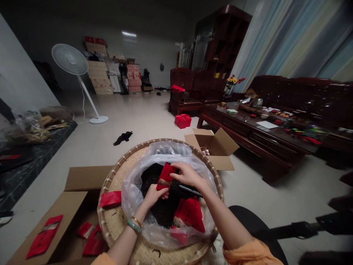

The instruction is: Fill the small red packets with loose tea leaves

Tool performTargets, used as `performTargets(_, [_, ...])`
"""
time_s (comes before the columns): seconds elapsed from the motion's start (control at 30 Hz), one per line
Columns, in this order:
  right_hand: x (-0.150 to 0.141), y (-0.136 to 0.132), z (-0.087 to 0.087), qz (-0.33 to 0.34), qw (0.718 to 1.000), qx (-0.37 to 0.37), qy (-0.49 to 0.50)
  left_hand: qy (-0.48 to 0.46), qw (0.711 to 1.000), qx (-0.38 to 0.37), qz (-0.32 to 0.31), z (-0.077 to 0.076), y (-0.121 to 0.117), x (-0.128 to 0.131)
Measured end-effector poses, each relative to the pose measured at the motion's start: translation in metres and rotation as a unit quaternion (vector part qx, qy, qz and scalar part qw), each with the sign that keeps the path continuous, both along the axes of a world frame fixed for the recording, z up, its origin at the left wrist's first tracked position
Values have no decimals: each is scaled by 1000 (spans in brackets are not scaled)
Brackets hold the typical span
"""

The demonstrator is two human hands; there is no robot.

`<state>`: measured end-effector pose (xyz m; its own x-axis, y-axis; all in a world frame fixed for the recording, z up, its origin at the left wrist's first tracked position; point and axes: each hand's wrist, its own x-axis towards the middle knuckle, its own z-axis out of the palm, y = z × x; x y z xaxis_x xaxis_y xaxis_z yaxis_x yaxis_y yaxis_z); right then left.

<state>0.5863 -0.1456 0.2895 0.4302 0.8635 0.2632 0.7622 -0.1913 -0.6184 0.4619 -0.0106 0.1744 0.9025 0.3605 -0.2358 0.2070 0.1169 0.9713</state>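
Note:
A red packet (164, 177) with a patterned band is held over the bag between my two hands. My left hand (154, 195) is closed on its lower end, and my right hand (188, 173) pinches its upper right edge. Below them, an open clear plastic bag (132, 184) holds dark, loose-looking contents (157, 206) whose kind I cannot make out. Under my right hand lies a long, shiny-edged dark tool (190, 191), partly hidden by my wrist. More red packets (190, 215) rest in the bag's right side. The bag sits in a round woven bamboo tray (143, 254).
Another red packet (110, 198) lies on the tray's left rim. A cardboard box (85, 178) with red packets stands at left, another open box (220, 162) beyond the tray. A dark wooden table (248, 127) is at right; a white standing fan (93, 106) stands back left.

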Motion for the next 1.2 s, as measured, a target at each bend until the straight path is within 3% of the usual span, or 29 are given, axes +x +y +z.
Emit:
performTargets(0.13, [-4, 3, 0, 5, 998, -68, 7, -5, 1000, 19, 7, -4, -1, 1])
performTargets(0.3, [-7, 1, 8, 66, 990, -120, 37, -9, 999, 35, -2, -6, -1, 0])
performTargets(0.43, [-5, -5, 20, 29, 994, -99, -20, -13, 999, 37, 4, -7, 0, -1])
performTargets(0.5, [-4, -7, 23, 7, 991, -123, -51, -15, 999, 42, 11, -8, 1, 0])
performTargets(0.67, [-4, -2, 15, 9, 983, -169, -69, -13, 998, 54, 9, -10, -3, 2])
performTargets(0.83, [-3, 2, 5, 21, 989, -147, -20, -9, 995, 88, -41, 5, 0, -2])
performTargets(0.93, [-3, 2, 4, 28, 991, -132, 15, -67, 990, 121, -12, 24, 5, 0])
performTargets(1.1, [-6, 5, -1, 66, 992, -106, 31, -100, 994, 24, 27, 43, 5, 10])
performTargets(1.2, [-12, 5, -11, 2, 1000, 15, 19, -100, 991, -14, 85, 41, 1, 11])
